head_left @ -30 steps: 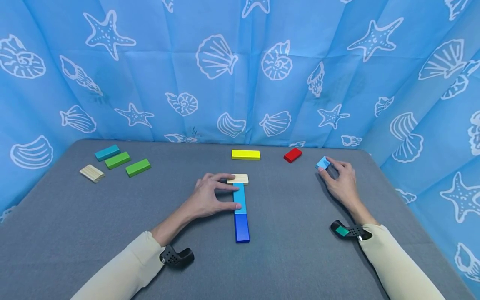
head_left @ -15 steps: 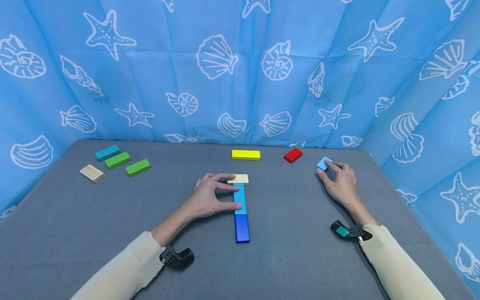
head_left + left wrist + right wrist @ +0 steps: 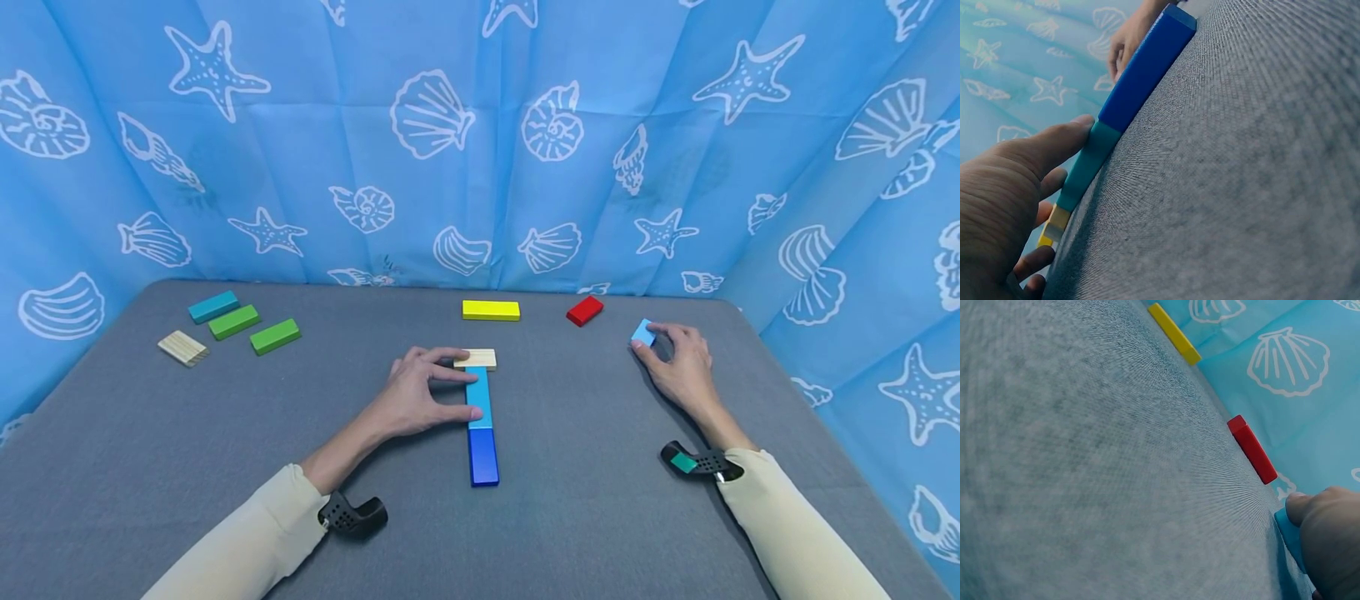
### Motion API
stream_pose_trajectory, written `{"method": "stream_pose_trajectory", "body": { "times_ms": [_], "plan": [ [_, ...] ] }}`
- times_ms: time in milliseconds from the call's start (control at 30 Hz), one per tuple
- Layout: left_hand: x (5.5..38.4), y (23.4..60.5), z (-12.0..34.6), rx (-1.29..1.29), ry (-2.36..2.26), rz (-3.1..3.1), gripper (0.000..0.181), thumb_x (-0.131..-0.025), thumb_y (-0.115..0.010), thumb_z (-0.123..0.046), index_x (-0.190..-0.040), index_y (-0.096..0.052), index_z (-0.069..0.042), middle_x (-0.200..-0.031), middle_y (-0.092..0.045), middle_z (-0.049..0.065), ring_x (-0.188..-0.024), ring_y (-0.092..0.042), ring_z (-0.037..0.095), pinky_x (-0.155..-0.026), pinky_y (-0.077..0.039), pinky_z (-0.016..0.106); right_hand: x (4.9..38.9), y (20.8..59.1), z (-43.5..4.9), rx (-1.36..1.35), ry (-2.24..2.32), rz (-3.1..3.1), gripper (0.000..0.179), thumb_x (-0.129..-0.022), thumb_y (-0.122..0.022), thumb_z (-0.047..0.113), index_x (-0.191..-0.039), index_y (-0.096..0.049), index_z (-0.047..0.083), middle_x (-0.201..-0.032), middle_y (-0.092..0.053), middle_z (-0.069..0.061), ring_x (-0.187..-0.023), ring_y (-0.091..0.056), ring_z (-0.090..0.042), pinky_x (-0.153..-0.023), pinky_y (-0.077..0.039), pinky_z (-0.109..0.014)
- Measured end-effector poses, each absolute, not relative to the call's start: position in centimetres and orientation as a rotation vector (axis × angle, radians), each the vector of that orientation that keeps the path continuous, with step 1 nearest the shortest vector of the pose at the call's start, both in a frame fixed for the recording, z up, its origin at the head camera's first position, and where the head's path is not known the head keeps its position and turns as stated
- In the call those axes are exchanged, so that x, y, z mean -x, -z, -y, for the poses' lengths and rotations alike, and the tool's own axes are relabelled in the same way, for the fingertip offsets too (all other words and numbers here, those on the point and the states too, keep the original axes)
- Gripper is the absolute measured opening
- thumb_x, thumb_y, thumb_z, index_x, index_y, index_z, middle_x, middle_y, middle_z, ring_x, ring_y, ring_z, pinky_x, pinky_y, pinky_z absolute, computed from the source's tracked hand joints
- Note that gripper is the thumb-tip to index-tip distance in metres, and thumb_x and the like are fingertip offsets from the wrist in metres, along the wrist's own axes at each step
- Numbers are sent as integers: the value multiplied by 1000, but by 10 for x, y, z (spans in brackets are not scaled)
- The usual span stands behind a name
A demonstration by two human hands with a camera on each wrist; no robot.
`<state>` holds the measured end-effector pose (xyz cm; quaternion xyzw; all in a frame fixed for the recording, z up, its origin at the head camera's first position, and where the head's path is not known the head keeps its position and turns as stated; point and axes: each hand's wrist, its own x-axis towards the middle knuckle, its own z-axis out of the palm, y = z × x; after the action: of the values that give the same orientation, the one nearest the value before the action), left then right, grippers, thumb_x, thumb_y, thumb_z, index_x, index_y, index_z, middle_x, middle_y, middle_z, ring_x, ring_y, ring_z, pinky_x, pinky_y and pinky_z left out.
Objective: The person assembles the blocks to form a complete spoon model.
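A wooden block (image 3: 483,358) lies crosswise at the top of a line formed with a light blue block (image 3: 479,400) and a dark blue block (image 3: 483,457) end to end. My left hand (image 3: 416,392) rests on this line from the left, fairly straight fingers touching the wooden and light blue blocks, thumb on the light blue one near the dark blue end. At the table's far right, my right hand (image 3: 681,362) pinches a second light blue block (image 3: 642,332) between thumb and fingers. That hand partly hides the block in the right wrist view.
Along the far side lie a yellow block (image 3: 491,311) and a red block (image 3: 585,312). Back left are a teal block (image 3: 213,307), two green blocks (image 3: 275,337) and a pale wooden piece (image 3: 183,348) with grooves. A blue shell-print curtain (image 3: 465,167) hangs behind the grey table (image 3: 585,517).
The light blue block at my right hand has turned slightly and shifted a little toward me, with the fingers moving along. My left hand stays in place.
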<state>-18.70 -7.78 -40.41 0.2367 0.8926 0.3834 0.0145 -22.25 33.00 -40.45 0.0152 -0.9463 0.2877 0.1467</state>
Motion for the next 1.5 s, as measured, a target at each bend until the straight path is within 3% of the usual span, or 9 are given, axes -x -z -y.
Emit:
{"method": "stream_pose_trajectory", "body": {
  "times_ms": [167,1167,1500],
  "plan": [
    [187,404,78,-745,-1194,-2777,47,-78,-86,-49,-119,-78,-26,-147,-54,-7,-133,-39,27,-102,-27,55,223,404,-330,-26,-766,2777,64,-102,-61,30,-148,-42,-10,-143,-33,-42,-130,-31,-59,-102,-22,-72],
    [187,405,78,-746,-1211,-2771,46,-79,-86,-48,-119,-78,-26,-146,-54,-7,-132,-39,28,-99,-28,55,223,403,-329,42,-791,2776,73,-94,-71,35,-140,-45,-16,-141,-36,-40,-130,-32,-55,-103,-23,-69],
    [187,405,78,-738,-1198,-2777,47,-79,-86,-49,-119,-77,-27,-147,-54,-7,-134,-38,28,-101,-28,56,219,396,-326,19,-909,2723,75,-92,-74,43,-141,-50,-9,-133,-45,-33,-121,-43,-49,-98,-33,-64]
  ]
}}
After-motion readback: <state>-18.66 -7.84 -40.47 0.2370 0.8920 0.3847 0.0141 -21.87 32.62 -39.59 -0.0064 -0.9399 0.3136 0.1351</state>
